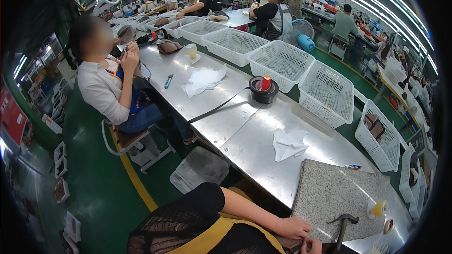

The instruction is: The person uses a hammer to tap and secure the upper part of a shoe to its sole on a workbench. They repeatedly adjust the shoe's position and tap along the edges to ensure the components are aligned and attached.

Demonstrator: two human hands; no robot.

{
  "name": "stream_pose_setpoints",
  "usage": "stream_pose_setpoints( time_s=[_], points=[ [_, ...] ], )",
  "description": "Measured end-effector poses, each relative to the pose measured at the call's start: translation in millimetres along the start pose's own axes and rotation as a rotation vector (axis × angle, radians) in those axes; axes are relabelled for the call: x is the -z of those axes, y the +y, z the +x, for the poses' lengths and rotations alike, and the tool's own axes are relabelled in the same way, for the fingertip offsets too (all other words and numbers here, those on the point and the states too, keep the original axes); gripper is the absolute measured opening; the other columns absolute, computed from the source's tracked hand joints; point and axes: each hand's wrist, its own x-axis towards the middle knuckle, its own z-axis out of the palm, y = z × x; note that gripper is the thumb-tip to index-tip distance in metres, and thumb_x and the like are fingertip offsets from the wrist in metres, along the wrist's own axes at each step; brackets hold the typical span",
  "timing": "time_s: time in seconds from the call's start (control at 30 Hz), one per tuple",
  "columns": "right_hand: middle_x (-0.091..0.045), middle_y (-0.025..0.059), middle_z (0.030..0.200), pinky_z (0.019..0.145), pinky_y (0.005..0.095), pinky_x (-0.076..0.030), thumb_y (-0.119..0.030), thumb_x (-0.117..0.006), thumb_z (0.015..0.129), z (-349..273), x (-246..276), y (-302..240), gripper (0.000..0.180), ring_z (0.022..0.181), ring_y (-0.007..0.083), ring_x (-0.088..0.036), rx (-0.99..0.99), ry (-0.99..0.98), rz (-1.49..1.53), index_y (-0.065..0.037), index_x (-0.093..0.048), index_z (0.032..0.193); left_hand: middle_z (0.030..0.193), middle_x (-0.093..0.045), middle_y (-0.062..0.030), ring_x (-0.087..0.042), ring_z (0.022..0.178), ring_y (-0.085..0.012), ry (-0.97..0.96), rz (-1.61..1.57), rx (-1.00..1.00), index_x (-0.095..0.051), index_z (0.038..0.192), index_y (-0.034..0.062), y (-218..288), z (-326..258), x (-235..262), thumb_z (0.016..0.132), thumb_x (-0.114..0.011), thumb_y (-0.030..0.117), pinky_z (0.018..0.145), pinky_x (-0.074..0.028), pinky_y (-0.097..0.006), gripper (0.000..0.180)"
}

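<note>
At the lower edge, my left hand (293, 227) is closed, its fingers pinching a dark brown leather-like piece (288, 243). Close beside it my right hand (311, 246), partly cut off by the frame, has its fingertips pressed on the same piece. Most of the piece is hidden below the hands and the frame edge. A hammer (345, 226) with a dark curved head rests on the speckled stone slab (332, 193) just right of my hands. Past it stand a small container of yellow stuff (378, 208) and a small round reel or jar (388, 226).
A white cloth (289, 144) and a black strap roll (263, 91) topped by a red thread cone (266, 83) lie on the metal table (235, 134). White baskets (326, 95) line its far side. A co-worker (110, 77) sits at the left. Below stands a clear bin (198, 169).
</note>
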Motion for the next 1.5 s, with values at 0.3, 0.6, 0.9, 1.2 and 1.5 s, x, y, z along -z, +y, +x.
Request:
stream_pose_setpoints(
  time_s=[0.3,0.6,0.9,1.2,1.5],
  points=[
    [-0.06,0.0136,0.08,0.066,0.0343,-0.047,-0.014,-0.066,0.083,4.4,12.4,-1.6,0.013,0.075,0.0263,-0.059,-0.032,-0.076,0.061,-0.003,-0.063,0.089,0.081,-0.046,-0.0058,-0.051,0.08,-0.0243,-0.039,-0.026,0.006,-0.05,0.076,0.0086,0.2,3.3,0.7,0.074,-0.061,0.017,0.062,-0.045,-0.035,0.014],
    [-0.053,0.0079,0.074,0.067,0.0387,-0.039,-0.006,-0.066,0.07,10.7,5.3,-11.4,0.011,0.074,0.028,-0.052,0.042,0.022,-0.04,-0.007,-0.055,0.074,0.082,-0.048,-0.006,-0.052,0.082,-0.025,-0.151,-0.051,0.173,-0.055,0.079,0.0093,5.4,4.9,7.3,0.076,-0.059,0.017,0.065,-0.046,-0.036,0.009],
    [-0.055,0.0103,0.077,0.066,0.038,-0.042,-0.013,-0.064,0.081,3.9,6.6,-11.1,0.007,0.072,0.029,-0.054,0.224,0.124,-0.132,-0.008,-0.06,0.085,0.082,-0.046,-0.0062,-0.05,0.082,-0.0242,-0.184,-0.001,0.004,-0.055,0.08,0.0095,-5.6,8.0,1.1,0.075,-0.058,0.018,0.061,-0.046,-0.035,0.01],
    [-0.057,0.0105,0.079,0.067,0.0378,-0.045,-0.013,-0.065,0.081,1.3,6.0,-10.4,0.008,0.075,0.0297,-0.055,0.124,0.121,0.008,-0.008,-0.062,0.086,0.08,-0.045,-0.005,-0.051,0.079,-0.0228,-0.087,-0.017,-0.104,-0.053,0.08,0.0096,-9.5,4.7,4.8,0.074,-0.059,0.016,0.055,-0.046,-0.034,0.01],
    [-0.057,0.0105,0.078,0.067,0.0381,-0.045,-0.014,-0.064,0.081,-1.4,4.9,-9.5,0.008,0.075,0.0289,-0.055,0.104,0.086,-0.107,-0.007,-0.062,0.085,0.081,-0.046,-0.005,-0.052,0.081,-0.023,-0.123,0.002,-0.067,-0.054,0.08,0.0098,-8.5,4.2,1.4,0.075,-0.059,0.017,0.056,-0.047,-0.034,0.01]
  ],
)
